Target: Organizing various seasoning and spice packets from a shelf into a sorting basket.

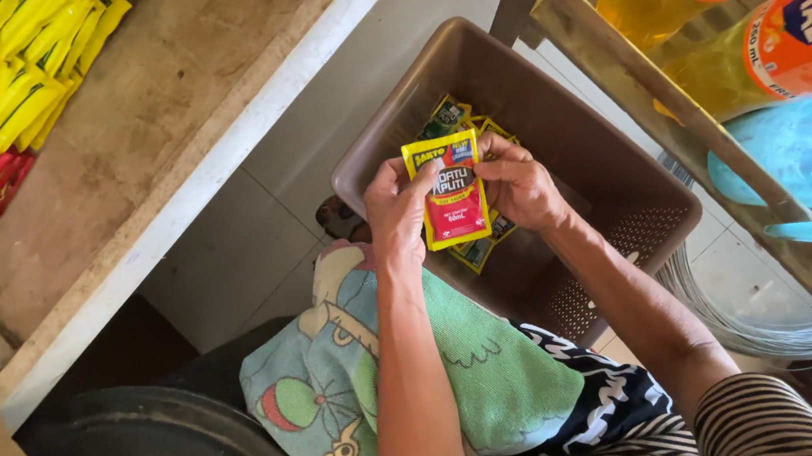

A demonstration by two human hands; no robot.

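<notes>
The sachet [453,191] in my fingers looks glossy plastic. The brown basket [578,140] is matt plastic, the shelf [143,115] is rough wood.

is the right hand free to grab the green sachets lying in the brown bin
Probably not yet: the right hand and left hand both grip the red and yellow sachet, which covers the green sachets below.

The red and yellow sachet [452,191] is covering most of the green packets [477,251] beneath it (their count appears indeterminable). The brown basket [555,112] is hiding its near corner behind the right hand [519,186]. The orange-labelled bottles [788,37] are running off the frame's edge.
</notes>
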